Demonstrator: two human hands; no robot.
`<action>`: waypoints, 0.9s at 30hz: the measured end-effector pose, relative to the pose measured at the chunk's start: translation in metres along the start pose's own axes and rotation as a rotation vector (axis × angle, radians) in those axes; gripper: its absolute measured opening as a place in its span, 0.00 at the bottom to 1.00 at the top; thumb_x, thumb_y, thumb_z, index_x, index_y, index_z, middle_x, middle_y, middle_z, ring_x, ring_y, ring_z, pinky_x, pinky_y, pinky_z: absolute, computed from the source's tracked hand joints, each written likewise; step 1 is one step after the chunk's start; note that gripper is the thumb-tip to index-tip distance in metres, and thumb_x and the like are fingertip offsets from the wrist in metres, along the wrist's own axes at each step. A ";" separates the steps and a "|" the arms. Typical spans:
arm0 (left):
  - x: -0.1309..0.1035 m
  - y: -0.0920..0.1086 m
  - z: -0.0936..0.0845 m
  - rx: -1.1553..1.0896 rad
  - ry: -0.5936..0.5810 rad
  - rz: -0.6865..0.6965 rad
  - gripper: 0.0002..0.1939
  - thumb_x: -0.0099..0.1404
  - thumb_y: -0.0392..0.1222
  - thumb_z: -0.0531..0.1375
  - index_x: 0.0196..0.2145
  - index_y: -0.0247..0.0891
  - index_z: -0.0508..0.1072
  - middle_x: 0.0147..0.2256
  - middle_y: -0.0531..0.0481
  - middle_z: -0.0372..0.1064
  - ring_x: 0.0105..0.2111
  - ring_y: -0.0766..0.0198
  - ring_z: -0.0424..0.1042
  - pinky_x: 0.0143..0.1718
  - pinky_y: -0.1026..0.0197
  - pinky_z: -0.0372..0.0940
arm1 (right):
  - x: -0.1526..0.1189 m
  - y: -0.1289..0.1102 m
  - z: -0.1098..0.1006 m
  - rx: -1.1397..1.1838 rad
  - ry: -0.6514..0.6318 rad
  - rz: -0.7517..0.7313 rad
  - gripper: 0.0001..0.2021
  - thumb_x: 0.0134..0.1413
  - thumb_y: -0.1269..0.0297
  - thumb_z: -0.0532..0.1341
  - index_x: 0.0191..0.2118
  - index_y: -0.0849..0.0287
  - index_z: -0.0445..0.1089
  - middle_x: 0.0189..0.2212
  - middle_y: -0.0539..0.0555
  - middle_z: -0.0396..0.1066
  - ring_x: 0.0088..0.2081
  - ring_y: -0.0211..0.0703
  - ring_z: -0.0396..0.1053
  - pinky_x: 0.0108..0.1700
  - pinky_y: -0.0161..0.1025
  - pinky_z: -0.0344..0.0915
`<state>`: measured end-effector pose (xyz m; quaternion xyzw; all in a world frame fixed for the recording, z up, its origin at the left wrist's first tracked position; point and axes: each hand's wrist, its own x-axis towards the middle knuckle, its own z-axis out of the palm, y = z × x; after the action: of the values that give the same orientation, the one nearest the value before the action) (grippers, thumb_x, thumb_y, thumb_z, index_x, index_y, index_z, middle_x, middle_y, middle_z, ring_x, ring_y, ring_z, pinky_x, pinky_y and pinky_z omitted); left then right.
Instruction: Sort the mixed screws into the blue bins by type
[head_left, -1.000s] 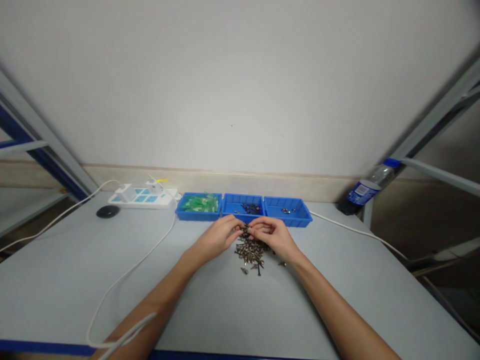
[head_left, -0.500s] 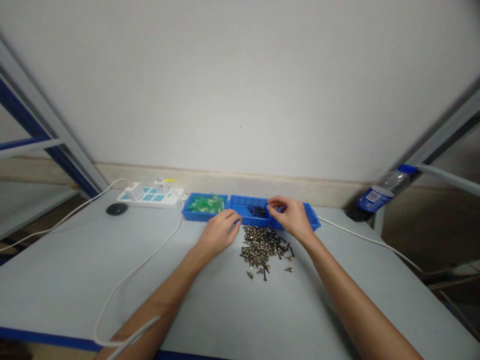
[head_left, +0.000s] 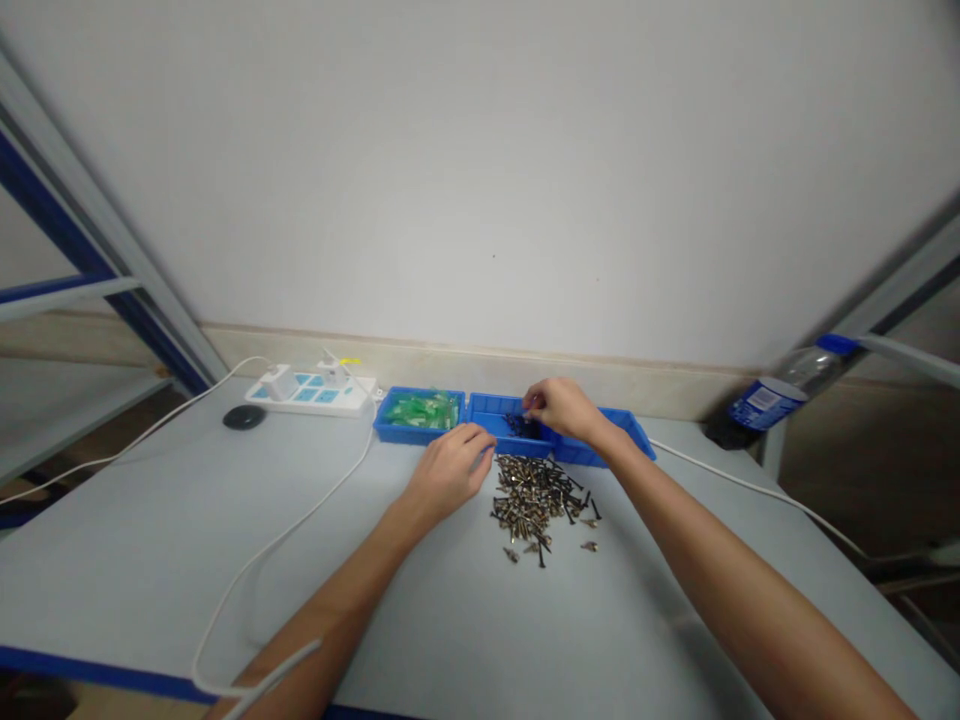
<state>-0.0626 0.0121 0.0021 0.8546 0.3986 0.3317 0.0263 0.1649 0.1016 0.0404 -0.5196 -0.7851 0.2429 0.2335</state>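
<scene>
Three blue trays stand in a row at the back of the table. Green plastic pieces [head_left: 421, 409] fill the left tray [head_left: 409, 435]. Dark screws [head_left: 519, 426] lie in the right part of the middle tray [head_left: 491, 405]. Over those screws is my right hand [head_left: 562, 405], its fingers pinched together; what they hold is too small to tell. The right tray [head_left: 634, 430] is partly behind my right wrist. My left hand [head_left: 454, 465] rests at the front edge of the middle tray, fingers curled, contents hidden. A pile of mixed screws [head_left: 532, 495] lies in front.
At the back left, a white power strip [head_left: 319, 398] with plugs sits behind a black round disc [head_left: 244, 417]. A white cable [head_left: 289, 525] runs over the table [head_left: 315, 580] and across my left forearm. A dark-filled bottle [head_left: 769, 402] leans at the back right.
My right hand has moved left, from the edge between the middle and right trays to over the dark screws. The view has shifted slightly. My left hand stays by the middle tray.
</scene>
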 end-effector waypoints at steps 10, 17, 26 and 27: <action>0.002 0.008 -0.001 -0.080 0.101 0.064 0.12 0.72 0.34 0.54 0.51 0.38 0.72 0.46 0.43 0.75 0.47 0.56 0.73 0.53 0.48 0.69 | -0.051 0.001 0.005 0.632 0.083 0.137 0.14 0.43 0.53 0.71 0.33 0.59 0.78 0.28 0.56 0.78 0.24 0.39 0.68 0.28 0.39 0.66; 0.001 -0.002 0.009 0.128 0.023 0.049 0.12 0.70 0.32 0.56 0.47 0.36 0.76 0.47 0.41 0.75 0.45 0.52 0.69 0.49 0.46 0.69 | -0.064 0.019 -0.040 0.194 0.274 0.139 0.13 0.45 0.59 0.69 0.35 0.62 0.78 0.27 0.58 0.80 0.27 0.45 0.75 0.30 0.39 0.67; 0.000 -0.019 0.011 0.273 0.080 -0.064 0.09 0.66 0.30 0.60 0.42 0.39 0.76 0.47 0.43 0.71 0.41 0.54 0.66 0.44 0.50 0.68 | -0.030 0.002 -0.012 0.021 -0.019 -0.099 0.11 0.48 0.75 0.64 0.40 0.62 0.79 0.32 0.56 0.81 0.33 0.45 0.78 0.40 0.38 0.72; 0.000 -0.019 0.012 0.269 0.097 -0.075 0.08 0.66 0.30 0.60 0.41 0.39 0.76 0.47 0.43 0.69 0.40 0.55 0.66 0.44 0.50 0.68 | -0.022 -0.003 -0.005 0.019 -0.086 -0.126 0.12 0.48 0.76 0.64 0.40 0.62 0.79 0.32 0.55 0.81 0.33 0.44 0.78 0.39 0.37 0.72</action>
<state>-0.0683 0.0276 -0.0127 0.8179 0.4721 0.3149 -0.0953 0.1736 0.0806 0.0437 -0.4561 -0.8233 0.2572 0.2191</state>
